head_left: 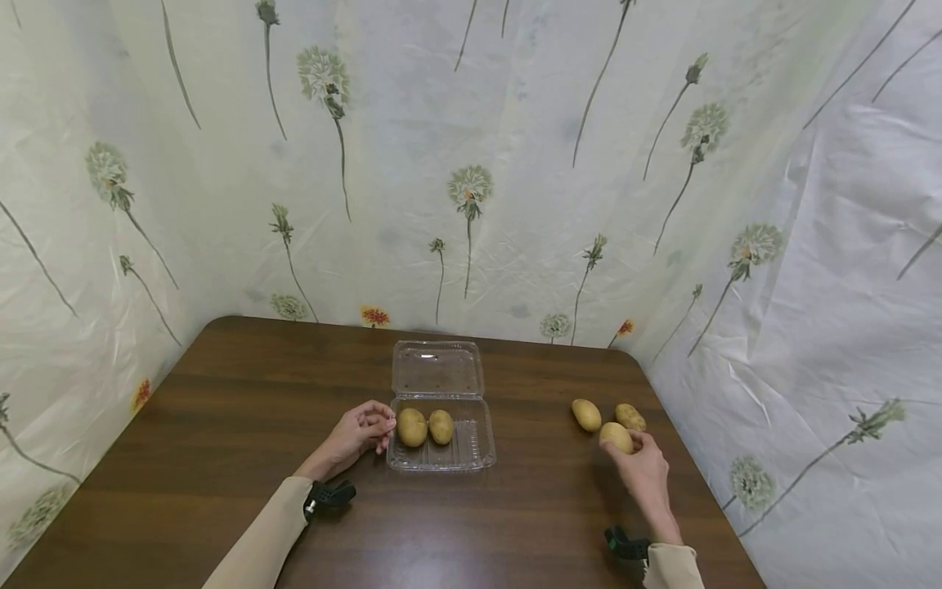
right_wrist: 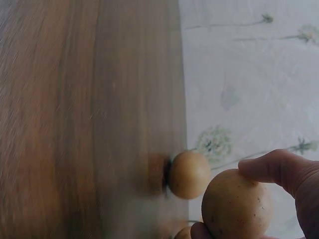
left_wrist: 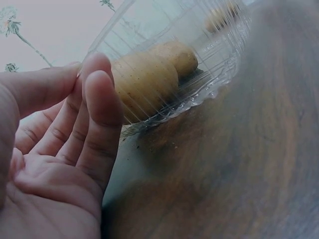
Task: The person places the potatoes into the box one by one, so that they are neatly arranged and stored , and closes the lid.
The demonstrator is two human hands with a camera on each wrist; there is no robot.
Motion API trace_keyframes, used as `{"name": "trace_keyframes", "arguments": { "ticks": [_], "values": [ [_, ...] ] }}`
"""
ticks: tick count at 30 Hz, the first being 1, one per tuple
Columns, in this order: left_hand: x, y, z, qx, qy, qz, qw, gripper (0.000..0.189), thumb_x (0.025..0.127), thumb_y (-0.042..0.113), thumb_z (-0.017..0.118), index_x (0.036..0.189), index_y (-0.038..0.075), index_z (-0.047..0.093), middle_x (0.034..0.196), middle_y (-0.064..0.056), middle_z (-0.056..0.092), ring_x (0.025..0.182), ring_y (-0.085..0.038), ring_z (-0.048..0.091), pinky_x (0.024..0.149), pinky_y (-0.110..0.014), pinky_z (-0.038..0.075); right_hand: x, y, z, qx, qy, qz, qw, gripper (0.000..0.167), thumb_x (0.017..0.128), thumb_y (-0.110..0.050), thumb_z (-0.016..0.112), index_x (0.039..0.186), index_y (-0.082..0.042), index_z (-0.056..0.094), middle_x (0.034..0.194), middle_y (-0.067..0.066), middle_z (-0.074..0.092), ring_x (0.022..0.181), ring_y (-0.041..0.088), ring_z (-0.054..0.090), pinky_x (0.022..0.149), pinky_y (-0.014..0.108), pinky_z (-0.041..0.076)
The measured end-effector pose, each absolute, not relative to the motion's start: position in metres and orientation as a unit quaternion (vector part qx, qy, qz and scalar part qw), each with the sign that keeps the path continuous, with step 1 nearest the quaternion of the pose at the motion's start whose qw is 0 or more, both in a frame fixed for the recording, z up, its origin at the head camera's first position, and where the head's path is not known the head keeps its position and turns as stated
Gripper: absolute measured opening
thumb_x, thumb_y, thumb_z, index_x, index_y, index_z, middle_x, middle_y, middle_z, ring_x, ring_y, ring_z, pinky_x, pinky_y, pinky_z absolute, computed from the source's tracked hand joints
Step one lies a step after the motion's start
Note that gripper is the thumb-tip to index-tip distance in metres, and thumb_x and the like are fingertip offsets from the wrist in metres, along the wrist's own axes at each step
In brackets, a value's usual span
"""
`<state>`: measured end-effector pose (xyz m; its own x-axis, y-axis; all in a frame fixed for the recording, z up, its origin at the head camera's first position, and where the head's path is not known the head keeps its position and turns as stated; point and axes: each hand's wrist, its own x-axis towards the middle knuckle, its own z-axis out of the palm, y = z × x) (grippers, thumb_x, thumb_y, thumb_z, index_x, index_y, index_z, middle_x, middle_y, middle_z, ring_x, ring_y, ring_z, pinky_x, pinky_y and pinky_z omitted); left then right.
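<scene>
Right hand (head_left: 645, 474), gripped potato (head_left: 615, 437), underside hidden

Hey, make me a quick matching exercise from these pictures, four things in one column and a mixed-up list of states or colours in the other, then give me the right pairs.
Things
1. Left hand
2. Right hand
3. Clear plastic lid
4. Tabletop

States and colours
A. Dark brown, with a wood grain
B. Gripping a potato
C. Folded open, on the far side of the clear plastic base
D. Pinching the edge of the base

Right pairs
1-D
2-B
3-C
4-A
</scene>
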<state>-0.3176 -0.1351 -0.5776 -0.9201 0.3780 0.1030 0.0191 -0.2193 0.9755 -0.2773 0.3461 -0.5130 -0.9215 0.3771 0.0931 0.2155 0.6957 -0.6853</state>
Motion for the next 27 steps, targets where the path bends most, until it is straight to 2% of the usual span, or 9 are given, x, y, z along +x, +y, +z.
{"name": "trace_keyframes", "arguments": {
  "ticks": [10,19,27],
  "values": [
    [-0.319,-0.136,-0.579,0.163,0.619,0.759,0.119,0.028,0.096,0.009,0.059,0.113,-0.008,0.045,0.078,-0.003,0.062,0.063,-0.010,0.057,0.056,-0.022,0.049,-0.284,0.324,-0.502,-0.136,-0.916,0.361,0.114,0.068,0.083,-0.047,0.071,0.130,-0.002,0.051,0.122,0.024,0.061,0.107,0.036,0.059,0.082,0.045,0.046],
    [-0.318,-0.135,-0.577,0.162,0.617,0.761,0.119,0.024,0.096,0.010,0.059,0.111,-0.004,0.047,0.077,-0.001,0.063,0.063,-0.010,0.057,0.056,-0.022,0.049,-0.289,0.306,-0.495,-0.113,-0.915,0.367,0.120,0.064,0.082,-0.045,0.073,0.126,-0.003,0.054,0.118,0.022,0.063,0.102,0.033,0.061,0.075,0.035,0.047],
    [-0.318,-0.135,-0.578,0.161,0.614,0.764,0.116,0.021,0.095,0.009,0.060,0.109,-0.002,0.048,0.076,0.000,0.063,0.063,-0.010,0.057,0.055,-0.022,0.049,-0.290,0.293,-0.495,-0.103,-0.912,0.377,0.123,0.065,0.083,-0.044,0.072,0.128,-0.002,0.053,0.120,0.022,0.062,0.108,0.035,0.059,0.084,0.045,0.047]
  ]
}}
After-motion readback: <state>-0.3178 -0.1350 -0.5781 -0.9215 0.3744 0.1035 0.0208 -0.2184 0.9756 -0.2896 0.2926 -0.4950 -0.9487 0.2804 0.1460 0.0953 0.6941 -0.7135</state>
